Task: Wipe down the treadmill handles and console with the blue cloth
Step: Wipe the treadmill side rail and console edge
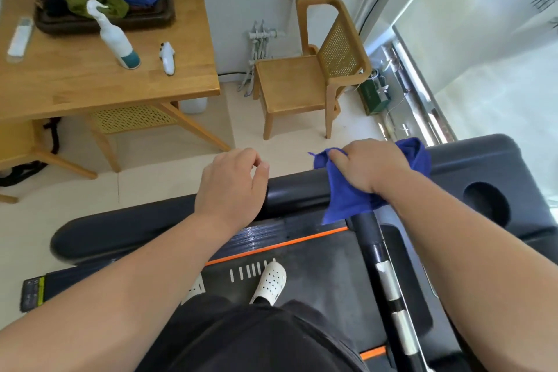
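Head view shows the right hand gripping the blue cloth on a treadmill handle, left hand loosely curled and empty, so I'd judge the console is still to wipe.

Wiping the treadmill handle

Right hand presses a bunched blue cloth on the dark handle; left hand hovers loosely curled just beside it, wooden table behind.

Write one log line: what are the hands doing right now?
stage: wiping | right hand: grips blue cloth on treadmill handle | left hand: loosely curled, holds nothing
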